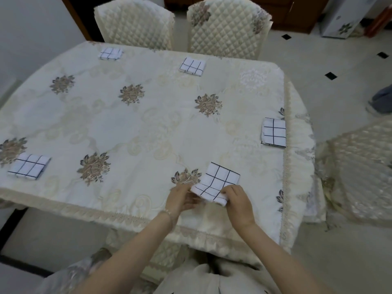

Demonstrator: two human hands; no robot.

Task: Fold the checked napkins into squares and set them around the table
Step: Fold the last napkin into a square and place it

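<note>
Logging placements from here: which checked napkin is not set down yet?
The white, black-checked cloth napkin at the near edge: both the left hand and right hand grip it. The other four lie folded, untouched.

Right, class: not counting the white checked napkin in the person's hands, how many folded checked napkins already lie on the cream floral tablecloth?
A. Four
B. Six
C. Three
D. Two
A: four folded white checked napkins lie apart on the cream floral tablecloth: far left, far middle, right edge and near left; the hands hold a fifth napkin.
</note>
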